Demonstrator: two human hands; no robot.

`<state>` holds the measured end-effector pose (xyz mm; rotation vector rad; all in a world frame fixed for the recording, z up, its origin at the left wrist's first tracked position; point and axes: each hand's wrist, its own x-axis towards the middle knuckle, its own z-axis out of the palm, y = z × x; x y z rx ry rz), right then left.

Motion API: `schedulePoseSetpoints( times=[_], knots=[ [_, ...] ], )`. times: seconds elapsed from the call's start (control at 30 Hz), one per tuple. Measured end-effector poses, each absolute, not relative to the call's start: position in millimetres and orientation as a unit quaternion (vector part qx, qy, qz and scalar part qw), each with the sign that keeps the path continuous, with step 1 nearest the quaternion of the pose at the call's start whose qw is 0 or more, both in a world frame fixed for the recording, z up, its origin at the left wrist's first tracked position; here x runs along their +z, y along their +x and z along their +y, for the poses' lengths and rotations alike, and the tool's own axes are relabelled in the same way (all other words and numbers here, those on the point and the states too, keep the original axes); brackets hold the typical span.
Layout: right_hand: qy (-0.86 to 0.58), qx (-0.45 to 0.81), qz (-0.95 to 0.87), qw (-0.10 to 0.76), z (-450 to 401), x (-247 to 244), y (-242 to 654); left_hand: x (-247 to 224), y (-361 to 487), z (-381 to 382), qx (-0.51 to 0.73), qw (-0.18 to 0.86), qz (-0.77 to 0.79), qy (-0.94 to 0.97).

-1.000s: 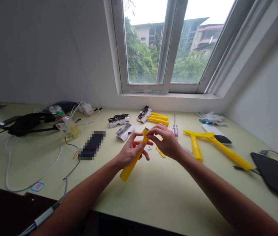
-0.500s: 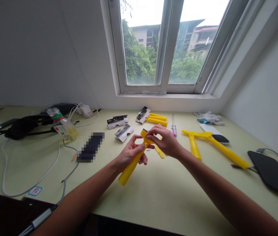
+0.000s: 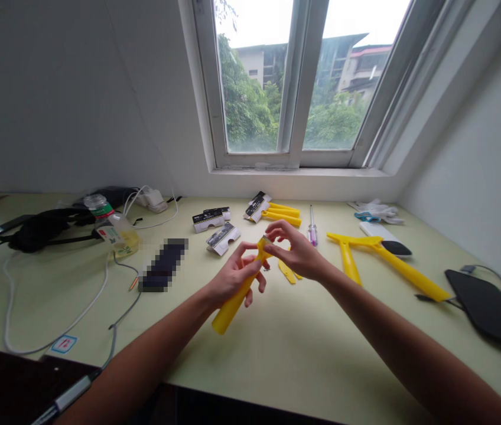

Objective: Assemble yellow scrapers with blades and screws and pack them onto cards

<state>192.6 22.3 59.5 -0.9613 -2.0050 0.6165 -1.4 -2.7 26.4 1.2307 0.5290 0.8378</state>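
My left hand (image 3: 236, 273) is closed around a yellow plastic handle (image 3: 233, 307), which slants with its round end toward me. At the handle's upper end, my right hand (image 3: 292, 248) pinches the head, where a small dark edge shows between the fingers. Flat yellow pieces (image 3: 286, 271) lie on the table just beyond and below my right hand. Small metal bits near them are partly hidden by my fingers.
Printed cards (image 3: 224, 238), more yellow handles (image 3: 282, 215) and a screwdriver (image 3: 312, 227) lie at the back. Joined yellow parts (image 3: 392, 260), a white device (image 3: 386, 239) and a black phone (image 3: 492, 307) are right. A bottle (image 3: 113, 227) and cables stand left.
The handle's head has turned slightly in my hands, and my left fingers have shifted around it. My right fingers remain at the head.
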Motion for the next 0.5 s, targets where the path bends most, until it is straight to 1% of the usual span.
schedulePoseSetpoints(
  times=[0.2,0.33,0.4,0.5],
  knots=[
    [-0.363,0.201,-0.826,0.38,19.8,64.1,195.0,22.6,-2.1,-0.6,0.371,0.616,0.274,0.639],
    [-0.343,0.196,-0.837,0.378,17.3,66.4,194.0,24.1,-3.5,-1.8,0.386,0.566,0.302,0.663],
    [-0.343,0.191,-0.838,0.379,17.1,67.1,193.9,24.9,-3.5,-2.6,0.397,0.56,0.304,0.66],
    [-0.343,0.192,-0.842,0.369,17.4,67.2,194.0,25.1,-2.2,-3.8,0.409,0.578,0.286,0.645]
  ],
)
